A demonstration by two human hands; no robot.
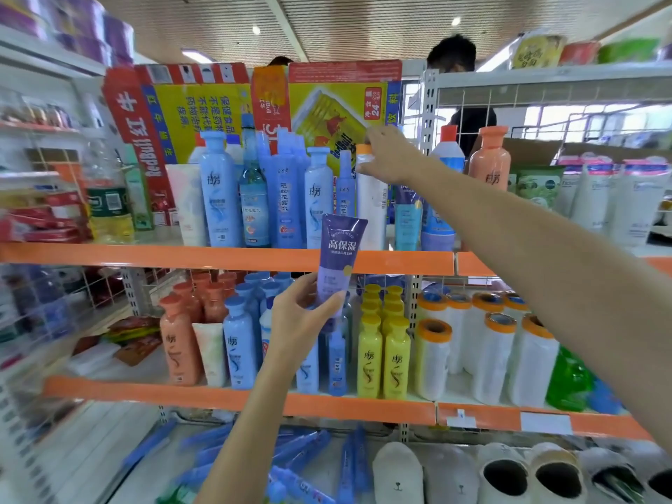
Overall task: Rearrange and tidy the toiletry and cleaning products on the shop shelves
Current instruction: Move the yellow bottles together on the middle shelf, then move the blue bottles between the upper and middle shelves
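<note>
My left hand (303, 311) holds a purple tube (338, 256) upright by its lower end, in front of the orange edge of the upper shelf (218, 257). My right hand (387, 158) reaches up to the upper shelf and grips the top of a tall white bottle with an orange cap (371, 205). Blue bottles (218, 191) stand in a row to the left of that bottle. An orange bottle (491, 161) stands further right on the same shelf.
Red Bull cartons (203, 103) stand behind the upper row. The lower shelf (327, 403) carries orange, blue and yellow bottles (381, 354) and white rolls (494, 358). Slippers (502, 474) and blue tubes (298, 460) lie at the bottom. A person (462, 85) stands behind the rack.
</note>
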